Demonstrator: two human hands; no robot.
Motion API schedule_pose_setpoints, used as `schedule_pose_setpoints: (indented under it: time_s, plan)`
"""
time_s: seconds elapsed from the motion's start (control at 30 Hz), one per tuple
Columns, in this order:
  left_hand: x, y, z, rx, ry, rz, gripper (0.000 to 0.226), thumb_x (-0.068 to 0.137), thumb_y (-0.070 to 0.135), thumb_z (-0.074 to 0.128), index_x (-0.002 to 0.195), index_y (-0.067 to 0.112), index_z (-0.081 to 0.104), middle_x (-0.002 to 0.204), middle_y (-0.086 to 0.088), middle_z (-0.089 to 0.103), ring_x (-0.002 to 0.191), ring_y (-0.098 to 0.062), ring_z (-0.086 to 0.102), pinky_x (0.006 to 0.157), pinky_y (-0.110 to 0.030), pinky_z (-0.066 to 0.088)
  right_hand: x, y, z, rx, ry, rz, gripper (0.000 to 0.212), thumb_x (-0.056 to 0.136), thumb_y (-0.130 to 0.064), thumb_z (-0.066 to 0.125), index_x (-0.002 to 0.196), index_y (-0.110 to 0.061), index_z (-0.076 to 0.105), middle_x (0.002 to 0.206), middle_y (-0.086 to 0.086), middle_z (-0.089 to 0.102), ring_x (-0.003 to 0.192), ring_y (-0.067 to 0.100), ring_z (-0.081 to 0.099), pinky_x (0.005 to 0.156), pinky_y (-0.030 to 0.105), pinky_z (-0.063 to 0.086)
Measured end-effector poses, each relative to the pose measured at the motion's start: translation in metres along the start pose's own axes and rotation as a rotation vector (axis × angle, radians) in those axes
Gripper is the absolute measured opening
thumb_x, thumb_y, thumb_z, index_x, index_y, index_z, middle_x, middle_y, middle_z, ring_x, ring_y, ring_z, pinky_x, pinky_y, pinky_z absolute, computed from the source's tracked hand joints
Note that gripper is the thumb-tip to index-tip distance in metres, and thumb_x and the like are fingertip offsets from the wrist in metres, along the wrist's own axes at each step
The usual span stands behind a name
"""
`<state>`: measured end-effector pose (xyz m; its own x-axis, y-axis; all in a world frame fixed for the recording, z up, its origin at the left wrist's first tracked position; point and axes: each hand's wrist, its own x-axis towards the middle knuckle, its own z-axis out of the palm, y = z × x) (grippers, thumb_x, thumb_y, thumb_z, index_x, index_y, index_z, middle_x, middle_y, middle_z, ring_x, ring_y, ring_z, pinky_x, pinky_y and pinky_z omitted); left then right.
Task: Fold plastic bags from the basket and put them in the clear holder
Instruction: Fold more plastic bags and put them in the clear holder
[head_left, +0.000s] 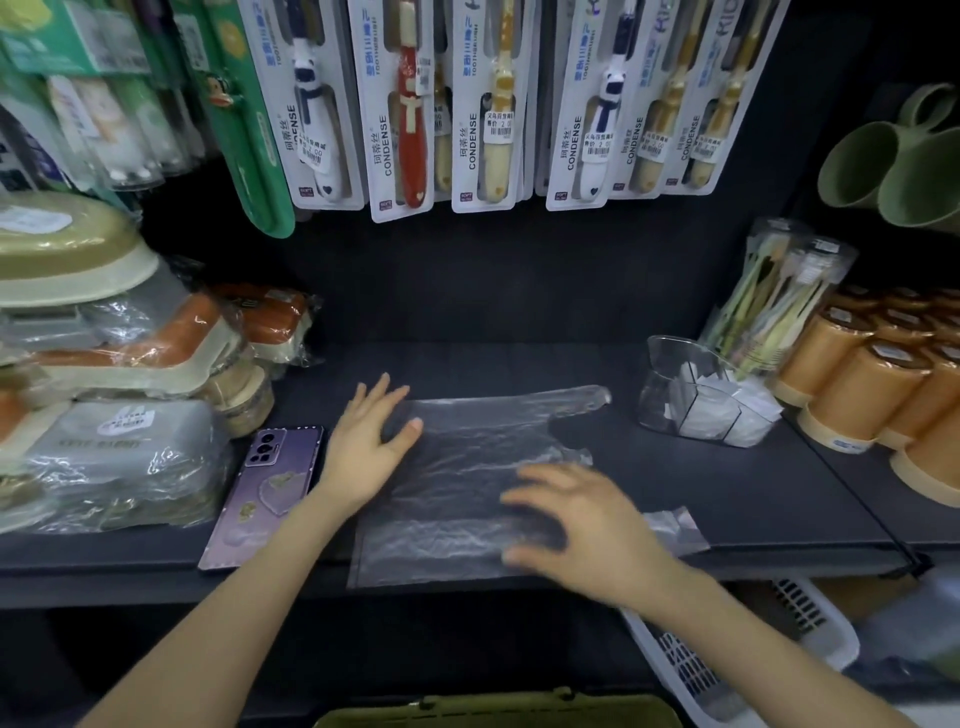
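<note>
I see the plastic bag (467, 467) spread flat, left of the clear holder (696, 400). The left hand (363, 452) presses the end far from the holder, fingers wide. The right hand (587, 525), splayed and blurred, covers the nearer end. I judge the slick film could slip or crease crooked under uneven pressure.

Illumination moderate to dim, falling from above; the dark grey matte shelf (727, 493) absorbs most of it and the recess beneath is near black. Soft glare sits on the film-wrapped packs (130, 467) at left and along creases of the crinkled transparent plastic bag (467, 452). The right hand (587, 535) is motion-blurred — fingertips smeared; the left hand (363, 447) is sharper, with a faint shadow under its thumb. Wide-angle distortion fans the hanging carded toothbrushes (400, 130) outward. The white slotted plastic basket (691, 670), lower right, is soft.
</note>
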<state>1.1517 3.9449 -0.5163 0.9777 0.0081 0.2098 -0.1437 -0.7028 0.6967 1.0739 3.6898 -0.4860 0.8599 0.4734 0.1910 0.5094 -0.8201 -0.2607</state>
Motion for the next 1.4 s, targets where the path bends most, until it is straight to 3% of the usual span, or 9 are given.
schedule_pose_setpoints:
  time_s: [0.17, 0.33, 0.47, 0.6, 0.87, 1.03, 1.2, 1.3, 1.4]
  plan:
    - [-0.045, 0.015, -0.022, -0.222, -0.137, 0.027, 0.029, 0.081, 0.058, 0.062, 0.092, 0.033, 0.069, 0.108, 0.014, 0.069, 0.108, -0.002, 0.06, 0.096, -0.025, 0.042, -0.027, -0.013, 0.026, -0.23, 0.041, -0.12, 0.033, 0.056, -0.046, 0.086, 0.08, -0.029, 0.071, 0.082, -0.01, 0.062, 0.074, 0.014, 0.061, 0.064, 0.027, 0.049]
    - [-0.093, 0.02, -0.042, -0.472, -0.271, -0.006, 0.066, 0.066, 0.076, 0.057, 0.091, 0.018, 0.076, 0.102, 0.007, 0.074, 0.102, -0.001, 0.064, 0.091, -0.014, 0.042, -0.044, -0.025, 0.017, -0.028, 0.205, -0.002, 0.01, 0.078, -0.029, 0.068, 0.069, -0.026, 0.072, 0.067, -0.011, 0.066, 0.062, 0.012, 0.062, 0.062, 0.027, 0.047]
    - [-0.108, 0.022, -0.052, -0.758, -0.274, -0.152, 0.072, 0.046, 0.088, 0.064, 0.078, 0.026, 0.08, 0.092, 0.004, 0.076, 0.095, -0.004, 0.068, 0.088, -0.015, 0.049, -0.039, -0.033, -0.018, 0.344, -0.01, 0.302, 0.01, 0.088, -0.029, 0.067, 0.08, -0.028, 0.072, 0.08, -0.012, 0.068, 0.081, 0.006, 0.063, 0.078, 0.025, 0.048]
    - [-0.106, 0.021, -0.057, -0.784, -0.232, -0.186, 0.078, 0.044, 0.084, 0.069, 0.083, 0.017, 0.079, 0.092, 0.0, 0.076, 0.092, -0.008, 0.07, 0.082, -0.016, 0.052, -0.008, -0.03, -0.047, 0.487, -0.122, 0.319, 0.012, 0.085, -0.019, 0.07, 0.074, -0.017, 0.074, 0.058, -0.021, 0.063, 0.062, -0.009, 0.058, 0.065, 0.011, 0.045]
    - [-0.093, 0.024, -0.032, -0.485, 0.071, -0.302, 0.015, 0.095, 0.025, 0.058, 0.096, 0.01, 0.056, 0.075, 0.004, 0.062, 0.069, -0.009, 0.057, 0.067, -0.019, 0.043, 0.074, -0.019, -0.051, 0.261, -0.371, 0.219, 0.011, 0.084, -0.015, 0.065, 0.081, -0.008, 0.073, 0.074, -0.004, 0.067, 0.067, 0.008, 0.055, 0.068, 0.03, 0.048]
    - [-0.088, 0.021, -0.024, -0.224, 0.154, -0.263, 0.029, 0.094, 0.022, 0.059, 0.118, 0.017, 0.044, 0.084, 0.002, 0.053, 0.069, -0.005, 0.049, 0.059, -0.014, 0.036, 0.095, -0.007, -0.014, 0.263, -0.447, 0.242, 0.013, 0.085, -0.019, 0.064, 0.079, -0.01, 0.071, 0.076, -0.001, 0.064, 0.071, 0.012, 0.055, 0.07, 0.031, 0.046]
    - [-0.082, 0.012, -0.023, -0.036, 0.085, -0.244, 0.054, 0.095, 0.03, 0.057, 0.14, 0.011, 0.034, 0.073, 0.002, 0.057, 0.075, -0.023, 0.06, 0.068, -0.035, 0.043, 0.094, 0.001, 0.009, 0.169, -0.404, 0.251, 0.015, 0.088, -0.029, 0.063, 0.083, -0.016, 0.069, 0.084, -0.003, 0.066, 0.076, 0.012, 0.057, 0.063, 0.026, 0.042]
    - [-0.083, 0.016, -0.025, 0.165, 0.056, -0.236, 0.057, 0.094, 0.031, 0.057, 0.142, 0.011, 0.032, 0.086, -0.007, 0.063, 0.083, -0.03, 0.062, 0.065, -0.036, 0.041, 0.095, 0.003, 0.009, 0.197, -0.396, 0.253, 0.013, 0.087, -0.029, 0.064, 0.079, -0.019, 0.068, 0.077, -0.012, 0.062, 0.073, 0.008, 0.056, 0.059, 0.022, 0.041]
    - [-0.085, 0.015, -0.022, 0.549, 0.162, -0.002, 0.05, 0.079, 0.022, 0.075, 0.122, 0.003, 0.057, 0.092, -0.017, 0.062, 0.077, -0.038, 0.06, 0.063, -0.038, 0.046, 0.096, 0.004, 0.008, 0.24, -0.41, 0.271, 0.018, 0.087, -0.028, 0.065, 0.075, -0.015, 0.067, 0.068, -0.014, 0.056, 0.065, 0.006, 0.051, 0.057, 0.022, 0.038]
